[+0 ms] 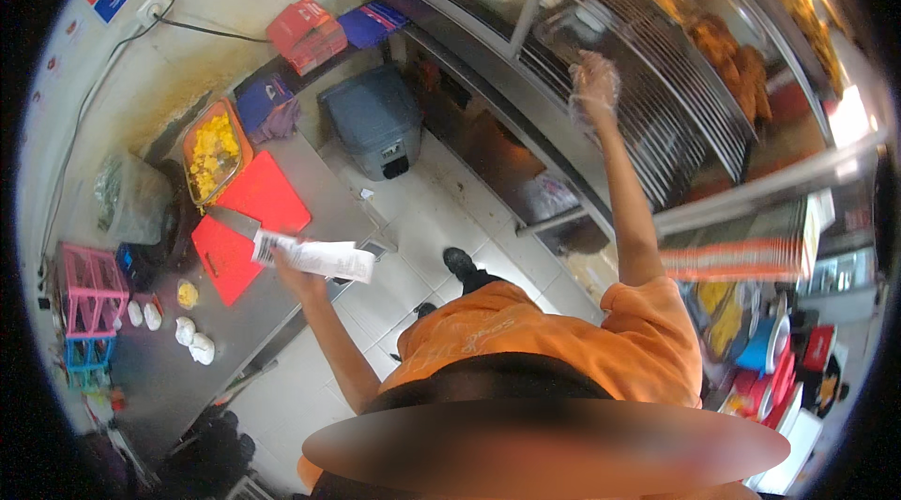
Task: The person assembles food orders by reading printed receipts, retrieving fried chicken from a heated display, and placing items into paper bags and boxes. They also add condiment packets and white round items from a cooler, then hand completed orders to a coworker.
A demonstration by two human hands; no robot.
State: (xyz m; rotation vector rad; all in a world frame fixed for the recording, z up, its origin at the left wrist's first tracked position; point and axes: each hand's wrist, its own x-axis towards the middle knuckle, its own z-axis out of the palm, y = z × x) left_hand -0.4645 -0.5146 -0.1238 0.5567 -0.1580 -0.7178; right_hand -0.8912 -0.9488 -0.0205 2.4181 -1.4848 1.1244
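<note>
A long white printed paper slip (328, 259) is in my left hand (298, 282), its fingers closed at the end near the cutting board. Beside that end lies a knife (233, 219), blade on the red cutting board (272, 189); its handle is hidden, so I cannot tell whether my hand touches it. Past the board sits a tray of yellow chopped food (216, 148). My right hand (595, 90), in a clear plastic glove, reaches into a display cabinet over a wire rack (648, 115). Its fingers look loosely apart, with nothing visible in them.
Fried food (727, 59) fills the cabinet's far right side. Under the counter stands a dark lidded bin (371, 111). Several white lumps (195, 340) and a pink basket (92, 289) are on the steel counter at left. A striped stack (741, 242) is right of my arm.
</note>
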